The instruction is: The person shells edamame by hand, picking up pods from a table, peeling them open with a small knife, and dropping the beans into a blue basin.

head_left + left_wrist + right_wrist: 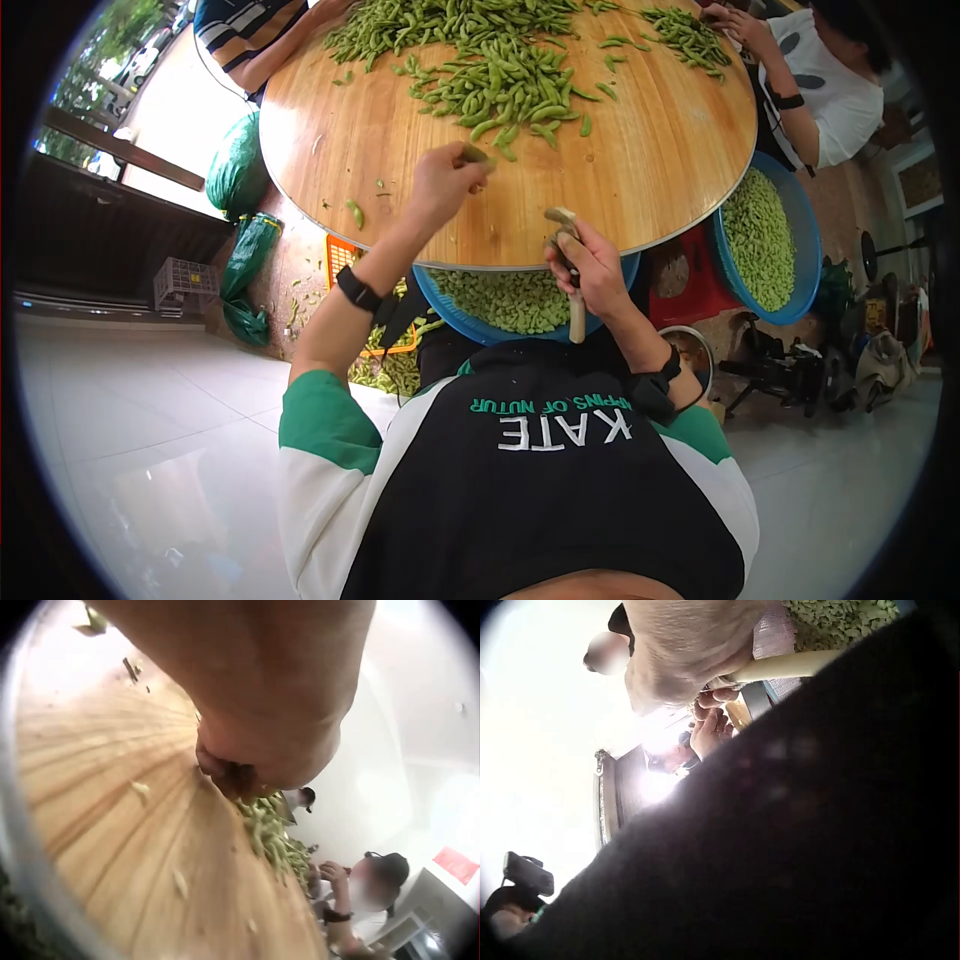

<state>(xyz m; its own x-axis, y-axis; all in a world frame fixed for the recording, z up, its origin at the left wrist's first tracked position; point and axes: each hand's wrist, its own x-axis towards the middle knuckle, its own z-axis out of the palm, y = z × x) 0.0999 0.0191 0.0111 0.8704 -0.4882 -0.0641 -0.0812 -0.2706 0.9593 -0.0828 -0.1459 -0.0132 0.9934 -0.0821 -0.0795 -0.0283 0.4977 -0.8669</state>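
My left hand is above the round wooden table, fingers curled, pinching what looks like a blurred green pod. In the left wrist view, that hand hides its fingertips. Beyond it lies the pile of green pods. At the near table edge my right hand grips a tool with a pale wooden handle, above a blue basin of shelled beans. The handle also sticks out from the right hand in the right wrist view.
Two people sit across the table at left and right, the right one with hands at a smaller pod pile. Another blue basin of beans stands at right. Green bags and an orange basket are at left.
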